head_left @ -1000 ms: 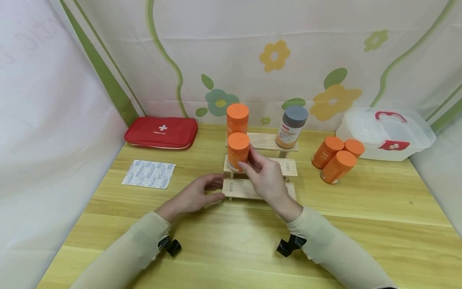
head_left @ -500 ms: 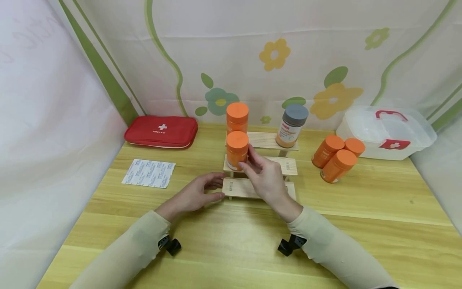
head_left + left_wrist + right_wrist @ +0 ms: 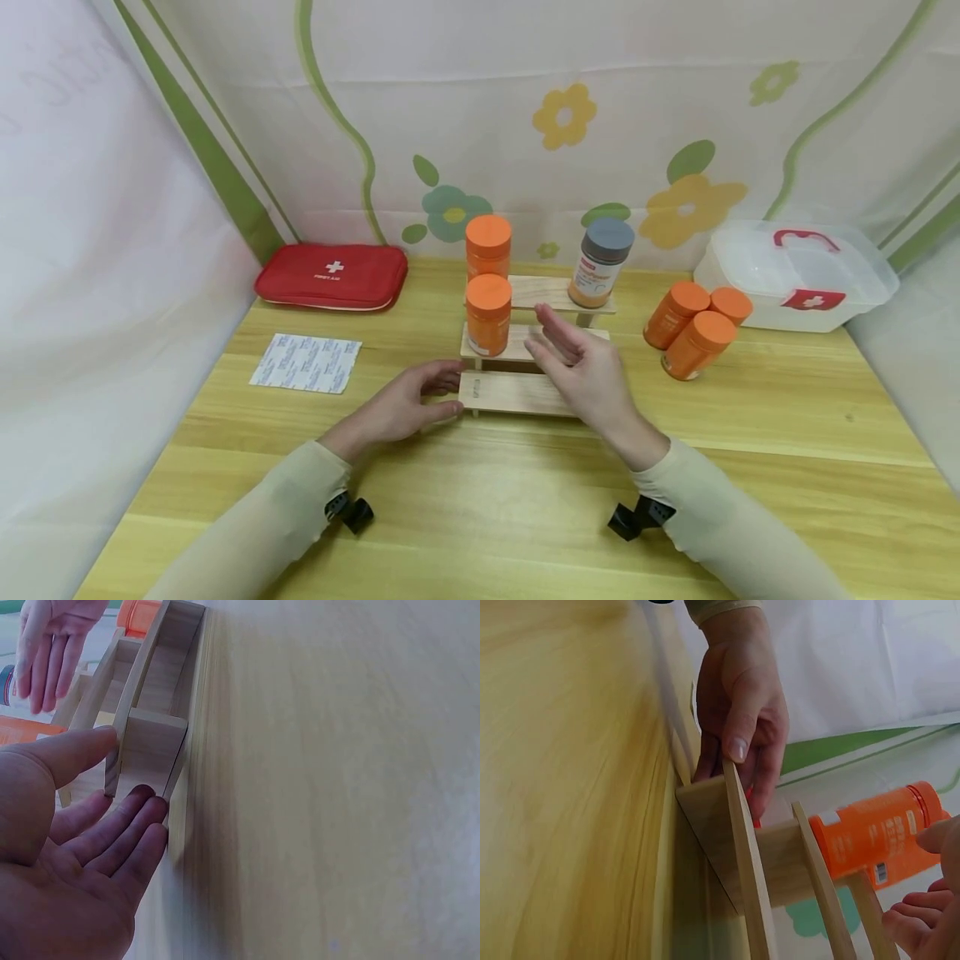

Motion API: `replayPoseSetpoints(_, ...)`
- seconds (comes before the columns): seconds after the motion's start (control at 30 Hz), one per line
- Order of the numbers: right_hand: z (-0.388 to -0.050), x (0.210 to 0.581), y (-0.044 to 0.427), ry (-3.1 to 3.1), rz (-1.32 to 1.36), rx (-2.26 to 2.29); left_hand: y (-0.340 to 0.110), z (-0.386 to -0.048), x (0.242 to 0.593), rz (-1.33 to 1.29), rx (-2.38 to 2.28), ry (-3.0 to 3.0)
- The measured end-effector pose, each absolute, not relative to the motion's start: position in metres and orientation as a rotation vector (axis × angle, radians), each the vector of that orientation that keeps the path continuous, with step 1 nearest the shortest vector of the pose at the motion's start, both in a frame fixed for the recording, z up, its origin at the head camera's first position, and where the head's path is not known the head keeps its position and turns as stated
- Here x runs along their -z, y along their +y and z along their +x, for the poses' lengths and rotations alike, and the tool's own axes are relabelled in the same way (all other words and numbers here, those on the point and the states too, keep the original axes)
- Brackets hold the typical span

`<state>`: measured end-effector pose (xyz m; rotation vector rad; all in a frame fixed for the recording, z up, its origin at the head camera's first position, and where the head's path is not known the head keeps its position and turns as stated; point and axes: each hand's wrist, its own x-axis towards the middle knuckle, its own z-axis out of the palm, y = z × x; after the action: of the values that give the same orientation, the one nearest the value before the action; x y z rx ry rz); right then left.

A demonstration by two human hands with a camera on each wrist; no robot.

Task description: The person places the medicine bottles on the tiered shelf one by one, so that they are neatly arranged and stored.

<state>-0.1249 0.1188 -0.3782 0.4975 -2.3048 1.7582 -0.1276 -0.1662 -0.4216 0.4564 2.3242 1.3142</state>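
A three-step wooden display rack [image 3: 517,392] stands in the middle of the table. At its left end my left hand [image 3: 405,404] rests its thumb and fingertips against the lowest step's corner, the fingers loosely extended. My right hand [image 3: 592,379] is over the rack's right half, fingers apart and holding nothing. One orange bottle [image 3: 488,317] stands upright on the middle step, left of that hand. Behind it another orange bottle [image 3: 488,242] is on the top step, partly hidden. A grey-capped bottle [image 3: 600,262] occupies the top step's right side.
Several upright orange bottles [image 3: 697,337] cluster right of the rack. Behind them is a clear-lidded white first aid box [image 3: 798,275]. A red first aid pouch [image 3: 332,277] lies at the back left, with a white printed packet [image 3: 306,363] in front of it. Curtains border the table.
My right hand has let go of the orange bottle on the middle step and drawn back to the right. My left hand has stayed at the rack's left end.
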Motion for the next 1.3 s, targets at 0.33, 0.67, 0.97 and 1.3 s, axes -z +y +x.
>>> replayPoseSetpoints(0.33, -0.115, 0.368, 0.158, -2.261, 0.492, -1.586, -0.165, -0.128, 0.421, 0.441, -1.319, 2.315)
replayPoseSetpoints(0.67, -0.104, 0.362, 0.197, -2.217, 0.451, -1.485, -0.165, -0.127, 0.422, 0.437, -1.320, 2.316)
replayPoseSetpoints(0.97, -0.092, 0.363, 0.227, -2.256, 0.353, -1.391, -0.165, -0.128, 0.423, 0.433, -1.312, 2.323)
replayPoseSetpoints(1.3, -0.088, 0.369, 0.265, -2.266, 0.219, -1.335, -0.166, -0.127, 0.421, 0.457, -1.322, 2.320)
